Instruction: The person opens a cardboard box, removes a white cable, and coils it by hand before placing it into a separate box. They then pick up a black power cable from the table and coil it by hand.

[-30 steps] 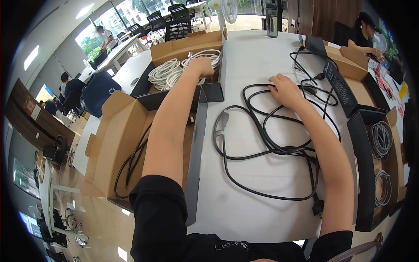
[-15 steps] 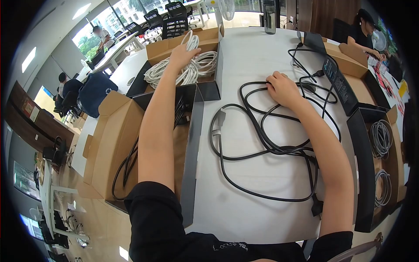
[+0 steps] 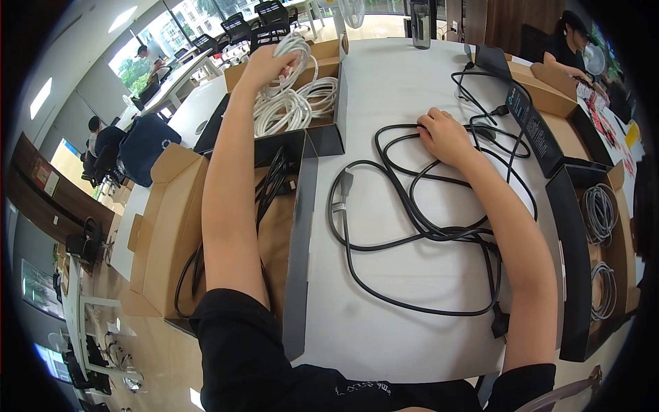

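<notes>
My left hand (image 3: 263, 66) is closed on a coil of white cable (image 3: 296, 47), held above the far-left cardboard box (image 3: 327, 140). More coiled white cables (image 3: 283, 112) lie in that box under the hand. On the white table, my right hand (image 3: 444, 139) rests with curled fingers over a black power cable (image 3: 412, 206), whose loose loops spread across the tabletop. The fingertips press on one strand; part of the grip is hidden. A black plug (image 3: 500, 323) on a cable lies near the table's front.
An open box (image 3: 296, 275) with black cables stands beside my left arm. Another box (image 3: 573, 275) at right holds grey cable coils (image 3: 600, 214). Behind it sits an open box (image 3: 549, 103). A dark bottle (image 3: 421, 24) stands at the back. A person works at far right.
My left hand has risen and moved slightly left, lifting the white cable coil away from the others in the box. My right hand has stayed almost in place.
</notes>
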`<state>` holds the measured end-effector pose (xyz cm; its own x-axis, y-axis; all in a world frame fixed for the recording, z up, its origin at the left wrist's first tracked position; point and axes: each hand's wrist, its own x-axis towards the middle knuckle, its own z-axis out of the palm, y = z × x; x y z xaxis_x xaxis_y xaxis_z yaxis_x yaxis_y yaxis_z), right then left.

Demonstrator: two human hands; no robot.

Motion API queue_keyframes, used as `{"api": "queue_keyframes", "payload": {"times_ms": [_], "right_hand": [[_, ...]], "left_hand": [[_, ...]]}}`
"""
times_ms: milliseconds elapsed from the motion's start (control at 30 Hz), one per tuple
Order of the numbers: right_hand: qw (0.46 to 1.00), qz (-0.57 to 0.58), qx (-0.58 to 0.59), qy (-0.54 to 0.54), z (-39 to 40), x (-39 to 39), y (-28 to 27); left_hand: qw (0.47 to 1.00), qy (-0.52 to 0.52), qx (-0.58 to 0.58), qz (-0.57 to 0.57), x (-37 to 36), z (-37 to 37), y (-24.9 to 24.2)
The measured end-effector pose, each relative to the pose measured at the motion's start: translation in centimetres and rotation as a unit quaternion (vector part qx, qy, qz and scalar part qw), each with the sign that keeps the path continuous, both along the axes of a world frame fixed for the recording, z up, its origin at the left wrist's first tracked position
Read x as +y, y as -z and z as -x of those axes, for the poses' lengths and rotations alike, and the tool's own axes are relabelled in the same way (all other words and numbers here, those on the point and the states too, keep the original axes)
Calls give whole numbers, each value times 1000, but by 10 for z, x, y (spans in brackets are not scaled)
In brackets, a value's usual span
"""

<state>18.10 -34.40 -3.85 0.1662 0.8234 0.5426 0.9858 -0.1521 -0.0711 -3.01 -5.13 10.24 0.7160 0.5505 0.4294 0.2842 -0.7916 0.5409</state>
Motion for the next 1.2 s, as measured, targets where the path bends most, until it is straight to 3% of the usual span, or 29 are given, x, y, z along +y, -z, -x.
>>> {"api": "queue_keyframes", "payload": {"times_ms": [67, 200, 233, 300, 333, 400, 433, 467, 500, 533, 567, 600, 633, 667, 767, 800, 900, 1000, 1100, 1133, 1200], "right_hand": [[1000, -1, 3, 3, 0, 0, 0], [1000, -2, -2, 4, 1, -1, 0], [1000, -4, -3, 3, 1, -1, 1], [1000, -6, -4, 2, 1, -1, 1], [1000, -7, -4, 3, 1, -1, 1], [1000, -10, -3, 1, 1, -1, 1], [1000, -12, -2, -1, 0, -1, 1], [1000, -14, -1, -3, 1, -1, 1], [1000, -12, 0, 0, 1, -1, 1], [1000, -9, 1, 4, 2, -2, 0], [1000, -7, 2, 8, 2, -2, 0], [1000, -7, 1, 8, 2, -2, 0], [1000, -5, 2, 6, 1, -2, 0], [1000, -5, 1, 4, 1, -1, 0], [1000, 5, -2, 18, 3, -4, 0], [1000, 4, 1, 14, 4, -6, -1], [1000, 0, 13, 7, 3, -7, 0], [1000, -7, 7, 6, 2, -7, 1], [1000, -15, 10, 2, 2, -6, 2], [1000, -14, 13, 3, 2, -6, 2], [1000, -14, 18, 4, 3, -6, 2]], "left_hand": [[999, -10, -40, 9, 2, 7, -8], [966, 6, -237, 100, 6, 10, -21], [926, 50, -315, 203, 6, 9, -20], [790, 133, -451, 394, 8, 8, -17], [730, 213, -470, 448, 23, 6, -6], [659, 178, -415, 601, 48, -3, 21], [787, 60, -376, 485, 42, -16, 42], [833, -39, -275, 478, 8, -15, 55], [867, -86, -242, 427, 40, -28, 94], [861, -127, -227, 437, 52, -37, 99], [964, -157, -37, 210, 54, -43, 95], [972, -171, 157, -37, 51, -47, 90], [884, -168, 336, -279, 43, -49, 84], [946, -267, 158, -91, -12, -44, 67], [939, -272, 165, -132, 31, -56, 84], [920, -229, 252, -195, 35, -53, 77], [939, -312, 124, -70, 0, -37, 46], [928, -362, 90, -14, 4, -21, 33], [923, -292, 228, -107, 8, -11, 53], [911, -315, 262, -42, 13, -17, 63], [895, -356, 257, -80, -9, -25, 65]]}}
